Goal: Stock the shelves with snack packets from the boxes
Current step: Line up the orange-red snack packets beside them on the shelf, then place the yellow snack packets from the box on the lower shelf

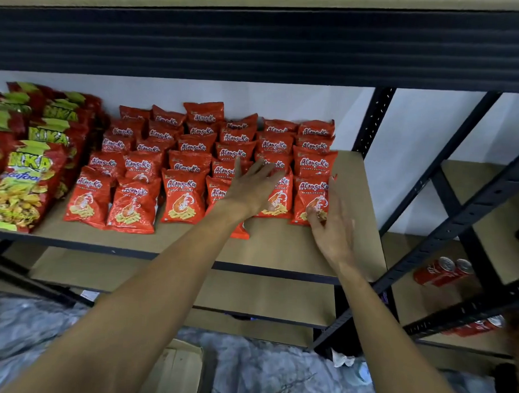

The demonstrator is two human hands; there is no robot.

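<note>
Several small red prawn-cracker packets (182, 193) stand in rows on the brown shelf board (280, 244). My left hand (249, 187) lies flat, fingers straight, on the packets in the front rows, partly covering two of them. My right hand (331, 222) is open, palm turned left, with its fingers against the right side of the front right packet (309, 198). A cardboard box (176, 367) sits on the floor below, partly hidden by my left forearm.
Larger red and green snack bags (24, 170) fill the shelf's left end. A black upright post (369, 123) bounds the shelf on the right. Red drink cans (441, 270) lie on the neighbouring rack's lower shelves. Bare board lies in front of the packets.
</note>
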